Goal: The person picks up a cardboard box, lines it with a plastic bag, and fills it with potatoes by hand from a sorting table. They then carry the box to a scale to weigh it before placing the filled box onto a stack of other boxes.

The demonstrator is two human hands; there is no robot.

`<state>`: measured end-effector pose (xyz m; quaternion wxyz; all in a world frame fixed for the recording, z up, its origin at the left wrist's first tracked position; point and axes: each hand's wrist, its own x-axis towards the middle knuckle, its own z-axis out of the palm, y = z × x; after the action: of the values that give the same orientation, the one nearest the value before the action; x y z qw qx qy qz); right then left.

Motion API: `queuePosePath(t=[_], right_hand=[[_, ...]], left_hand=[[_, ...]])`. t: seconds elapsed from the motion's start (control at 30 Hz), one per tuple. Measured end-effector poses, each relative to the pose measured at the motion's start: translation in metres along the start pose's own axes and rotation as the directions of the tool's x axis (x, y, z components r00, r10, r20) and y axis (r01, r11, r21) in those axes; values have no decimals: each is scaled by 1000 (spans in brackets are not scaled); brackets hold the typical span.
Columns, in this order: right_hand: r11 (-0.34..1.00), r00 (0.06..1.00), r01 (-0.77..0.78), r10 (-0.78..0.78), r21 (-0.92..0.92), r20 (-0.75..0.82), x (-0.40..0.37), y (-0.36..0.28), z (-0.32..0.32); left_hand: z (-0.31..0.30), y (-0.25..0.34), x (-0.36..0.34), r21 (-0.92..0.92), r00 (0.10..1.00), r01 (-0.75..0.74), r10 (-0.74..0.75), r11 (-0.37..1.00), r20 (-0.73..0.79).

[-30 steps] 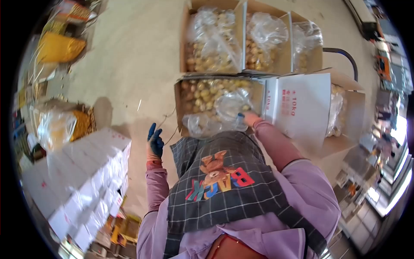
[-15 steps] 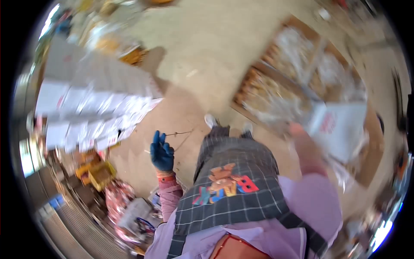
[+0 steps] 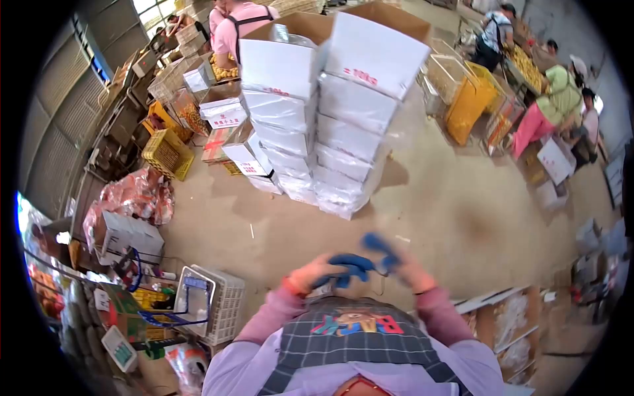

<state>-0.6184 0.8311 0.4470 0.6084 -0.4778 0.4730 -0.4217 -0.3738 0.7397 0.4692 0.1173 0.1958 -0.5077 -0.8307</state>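
Note:
My left hand [image 3: 335, 269] is in front of my apron, in a glove with orange on the back and blue on the fingers. Its fingers are loosely bent with gaps between them, and nothing shows in them. Close by on the right is my right hand [image 3: 398, 264], in a similar blue and orange glove, smeared by motion. A thin dark line shows just below and between the hands. Beyond them stand two tall stacks of white cartons [image 3: 350, 129], partly covered in clear plastic, the top ones with open flaps.
Left of me are a white plastic crate [image 3: 226, 305], a yellow crate [image 3: 168, 154] and crumpled pink plastic sheeting [image 3: 135, 197]. Open cardboard boxes [image 3: 528, 307] with plastic liners sit low at right. Several people work farther back, near a tray of yellow produce [image 3: 525, 68].
The view has swung left and up, so the carton stacks now stand ahead and the lined boxes lie low at right. My right hand has left the boxes; both hands are now close together.

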Motion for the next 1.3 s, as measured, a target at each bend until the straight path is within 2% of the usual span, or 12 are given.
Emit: queuePosePath(t=[0.1,0.2,0.3,0.47,0.57,0.73,0.8,0.83,0.87,1.1,1.2,1.3], right_hand=[[933,851,99,100,-346,515,95,-34,73],[954,792,-283,292,-101,536,140,-35,71],[955,850,-241,294,-174,436,178,-65,28],[608,925,366,-321,-704,204,287,-183,-23],[462,709,556,-697,-690,105,365,-270,-43],[512,773,593,-576,-621,264,484,-387,-6],[16,645,635,-561,-772,519,535,-391,-14],[448,890,426,-361,-786,277,549,-398,-3],[395,948,300,-226,-868,225,544,-412,10],[781,849,521,-432,-346,303,482,-369,4],[855,297,494,-334,155,895,502,-331,-10],[878,608,408,-465,249,644,527,-215,54]], left_hand=[[-78,34,-81,-137,894,-237,161,962,-418],[-173,41,-155,-223,542,-832,655,508,-527],[-229,95,-221,-441,270,-897,803,10,-531],[-230,202,-167,-407,78,-911,942,-65,-325],[-255,268,-114,-451,177,-886,978,111,-108],[-332,371,-41,-256,159,-945,968,206,194],[-354,398,-21,-160,155,-969,967,188,200],[-363,407,-15,-169,165,-964,959,207,229],[-370,407,-18,-100,299,-940,928,326,220],[-514,365,-11,84,352,-932,936,353,-31],[-560,325,1,253,578,-704,743,663,-339],[-581,297,36,257,785,-161,281,953,-552]])
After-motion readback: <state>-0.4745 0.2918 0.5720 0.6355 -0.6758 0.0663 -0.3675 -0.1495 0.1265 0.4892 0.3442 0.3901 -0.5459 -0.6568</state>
